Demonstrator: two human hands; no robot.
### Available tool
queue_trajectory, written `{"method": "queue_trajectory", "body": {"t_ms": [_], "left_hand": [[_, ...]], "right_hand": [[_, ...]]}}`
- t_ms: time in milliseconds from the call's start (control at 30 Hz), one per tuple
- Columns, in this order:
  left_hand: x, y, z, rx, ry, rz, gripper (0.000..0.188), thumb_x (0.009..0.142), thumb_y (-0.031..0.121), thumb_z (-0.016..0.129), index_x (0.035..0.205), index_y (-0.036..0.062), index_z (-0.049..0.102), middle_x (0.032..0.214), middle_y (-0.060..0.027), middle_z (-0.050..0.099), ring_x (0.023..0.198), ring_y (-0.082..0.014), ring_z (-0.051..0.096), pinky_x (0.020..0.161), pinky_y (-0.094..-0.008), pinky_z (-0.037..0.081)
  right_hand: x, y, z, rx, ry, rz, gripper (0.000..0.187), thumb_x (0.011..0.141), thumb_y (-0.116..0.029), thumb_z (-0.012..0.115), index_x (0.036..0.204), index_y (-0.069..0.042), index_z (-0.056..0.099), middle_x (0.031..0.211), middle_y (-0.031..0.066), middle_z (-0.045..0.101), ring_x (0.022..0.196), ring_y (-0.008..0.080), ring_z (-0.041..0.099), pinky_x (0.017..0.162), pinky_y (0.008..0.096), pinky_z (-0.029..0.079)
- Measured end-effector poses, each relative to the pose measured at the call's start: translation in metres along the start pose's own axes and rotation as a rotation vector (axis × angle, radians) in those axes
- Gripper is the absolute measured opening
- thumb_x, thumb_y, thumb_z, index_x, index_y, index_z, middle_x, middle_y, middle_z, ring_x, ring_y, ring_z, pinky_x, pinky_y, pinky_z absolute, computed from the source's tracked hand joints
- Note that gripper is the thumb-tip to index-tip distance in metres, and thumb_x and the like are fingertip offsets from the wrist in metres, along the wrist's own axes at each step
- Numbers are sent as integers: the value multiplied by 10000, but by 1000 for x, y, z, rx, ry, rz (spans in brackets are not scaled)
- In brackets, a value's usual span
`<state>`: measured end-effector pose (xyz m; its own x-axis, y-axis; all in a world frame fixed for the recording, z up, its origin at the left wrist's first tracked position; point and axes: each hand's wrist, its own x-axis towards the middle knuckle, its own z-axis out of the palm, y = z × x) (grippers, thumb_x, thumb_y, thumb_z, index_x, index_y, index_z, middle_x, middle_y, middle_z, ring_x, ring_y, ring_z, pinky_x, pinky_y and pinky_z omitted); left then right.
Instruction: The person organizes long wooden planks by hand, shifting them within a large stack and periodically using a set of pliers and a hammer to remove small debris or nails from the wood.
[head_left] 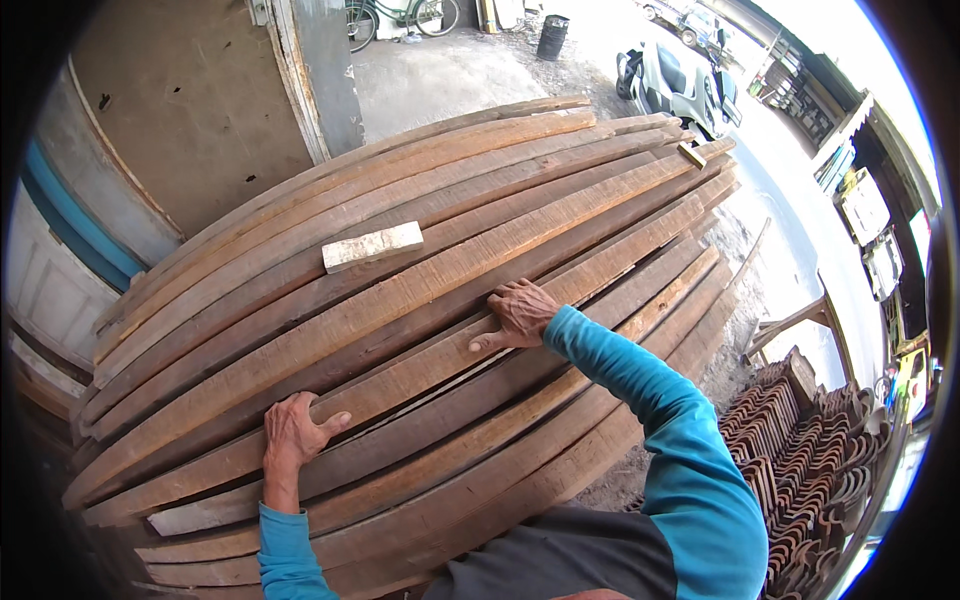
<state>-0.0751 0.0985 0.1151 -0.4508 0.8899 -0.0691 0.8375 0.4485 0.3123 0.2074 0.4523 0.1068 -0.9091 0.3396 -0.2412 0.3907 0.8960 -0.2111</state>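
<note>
A pile of long, rough-sawn wooden beams lies in front of me. My left hand grips one brown wooden beam toward its left part, fingers over the far edge and thumb on the near side. Farther right, my right hand holds the same beam, its fingers curled over the far edge and its thumb pointing left along the wood. The fingertips of both hands are partly hidden. A dark gap shows along the beam's near side. Beyond it lies another long beam, untouched by either hand.
A short pale wood block rests across the far beams, and a small wood piece lies near their right ends. Stacked roof tiles stand at the right. A motorcycle, a dark bin and a bicycle are behind.
</note>
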Motion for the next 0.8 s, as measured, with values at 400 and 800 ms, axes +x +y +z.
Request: {"method": "queue_trajectory", "body": {"t_ms": [400,800], "left_hand": [[-2,-5,12,-42,3,23,626,958,599,586,1009,0,761,987,-266,732,960,-480,695,832,-525,544],[-1,-6,17,-61,38,33,550,980,545,589,965,18,746,968,-240,723,924,-462,691,798,-516,541]], "right_hand": [[-7,9,21,59,33,-1,1107,795,-960,457,999,93,729,1051,246,686,1090,401,652,1018,498,469],[-18,4,19,231,328,69,884,869,-770,631,1223,38,663,1243,276,623,1193,402,622,1018,500,496]]}}
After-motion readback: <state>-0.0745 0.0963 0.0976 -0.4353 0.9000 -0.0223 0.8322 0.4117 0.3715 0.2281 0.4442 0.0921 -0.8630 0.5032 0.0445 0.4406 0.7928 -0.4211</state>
